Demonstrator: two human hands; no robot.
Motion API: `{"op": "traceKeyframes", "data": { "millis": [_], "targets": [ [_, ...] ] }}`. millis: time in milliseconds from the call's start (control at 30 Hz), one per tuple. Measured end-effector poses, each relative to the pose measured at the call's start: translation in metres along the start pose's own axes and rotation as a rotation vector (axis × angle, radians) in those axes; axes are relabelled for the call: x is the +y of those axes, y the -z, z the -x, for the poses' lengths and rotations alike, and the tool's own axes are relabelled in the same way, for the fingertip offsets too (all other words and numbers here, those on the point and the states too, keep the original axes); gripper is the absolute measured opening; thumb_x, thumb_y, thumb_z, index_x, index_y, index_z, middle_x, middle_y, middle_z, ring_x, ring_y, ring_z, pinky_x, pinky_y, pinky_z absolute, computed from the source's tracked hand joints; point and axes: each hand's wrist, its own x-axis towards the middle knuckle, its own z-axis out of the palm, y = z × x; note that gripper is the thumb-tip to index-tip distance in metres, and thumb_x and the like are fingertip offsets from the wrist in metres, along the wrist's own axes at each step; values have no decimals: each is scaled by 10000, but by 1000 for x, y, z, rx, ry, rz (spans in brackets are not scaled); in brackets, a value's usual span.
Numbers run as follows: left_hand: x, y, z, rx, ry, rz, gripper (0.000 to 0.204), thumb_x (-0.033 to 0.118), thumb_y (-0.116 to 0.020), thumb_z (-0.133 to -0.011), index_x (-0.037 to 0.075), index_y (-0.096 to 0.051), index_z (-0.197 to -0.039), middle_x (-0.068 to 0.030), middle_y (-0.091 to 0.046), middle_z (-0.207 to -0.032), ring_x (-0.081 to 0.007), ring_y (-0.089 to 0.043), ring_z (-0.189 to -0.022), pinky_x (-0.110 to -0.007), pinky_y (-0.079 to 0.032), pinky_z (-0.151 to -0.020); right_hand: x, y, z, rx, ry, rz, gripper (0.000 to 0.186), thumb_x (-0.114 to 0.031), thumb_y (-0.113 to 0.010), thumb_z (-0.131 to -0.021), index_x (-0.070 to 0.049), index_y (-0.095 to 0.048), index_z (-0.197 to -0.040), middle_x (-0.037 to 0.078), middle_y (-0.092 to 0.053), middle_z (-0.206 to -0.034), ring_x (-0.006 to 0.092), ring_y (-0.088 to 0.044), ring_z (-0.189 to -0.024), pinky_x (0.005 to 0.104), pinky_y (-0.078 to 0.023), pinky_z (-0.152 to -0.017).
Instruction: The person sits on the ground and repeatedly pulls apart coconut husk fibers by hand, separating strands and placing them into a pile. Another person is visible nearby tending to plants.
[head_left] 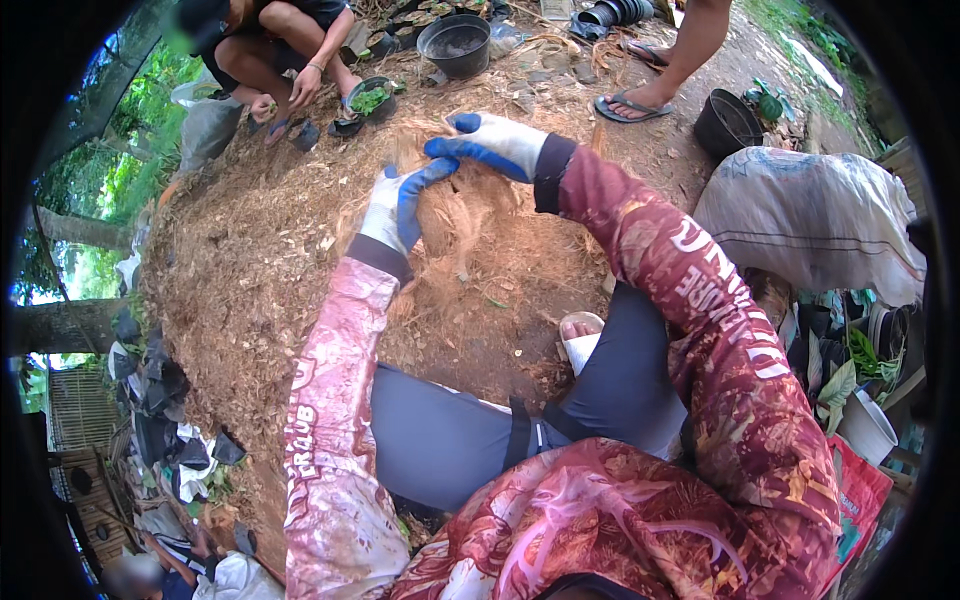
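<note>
My left hand (402, 205), in a white glove with blue palm and fingers, is closed on a clump of brown fibre that looks like coconut husk (455, 215). On the same clump, at its upper side, my right hand (497, 146) has its gloved fingers curled in, close to the left fingertips. Loose strands hang below both hands and stick out above them. Part of the clump is covered by the gloves. Under it lies a spread of loose fibre (545, 245) on the ground, in front of my knees.
A person (285, 50) crouches at the far left beside a small potted plant (370, 100). Black pots (455, 45) stand at the back. Another person's sandalled foot (645, 100) is at far right, near a black pot (728, 122) and a full white sack (810, 215).
</note>
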Motion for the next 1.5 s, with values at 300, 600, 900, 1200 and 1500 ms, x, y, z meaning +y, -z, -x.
{"op": "traceKeyframes", "data": {
  "millis": [300,600,900,1200,1500],
  "targets": [
    [10,43,-19,122,34,82,342,7,-757,-788,-47,-666,-1114,-142,-709,-1040,-268,-711,-939,-405,-607,-839,-8,30,25,-208,-156,-69,758,-208,-781,-868,-125,-374,-1502,134,-637,-1232,159,-639,-972,320,-544,-798],
    [6,26,-10,75,3,115,335,10,-759,-812,-17,-661,-1132,-130,-703,-1075,-271,-709,-958,-400,-605,-847,11,5,10,-111,-146,-52,1108,-499,-912,-675,-7,-378,-1513,221,-460,-1482,299,-465,-1335,404,-422,-1077],
    [0,34,-13,-46,54,131,493,-8,-719,-883,-40,-469,-1307,-178,-624,-1232,-299,-646,-1136,-435,-552,-967,12,2,21,-73,-221,-227,1086,-412,-940,-664,2,-387,-1501,187,-541,-1409,258,-506,-1288,389,-409,-1085],
    [3,30,-8,-32,39,-142,423,71,-715,-911,20,-569,-1305,-123,-698,-1118,-247,-707,-934,-393,-602,-829,59,45,-2,189,-222,155,640,-230,-931,-647,40,-677,-1169,120,-726,-1017,197,-688,-866,329,-569,-754],
    [24,82,-23,201,86,-35,280,164,-687,-932,5,-626,-1153,-138,-705,-1019,-268,-704,-842,-403,-604,-737,78,188,49,238,-464,172,404,-192,-888,-723,31,-707,-1006,109,-731,-771,192,-694,-591,323,-572,-549]
  ]
}}
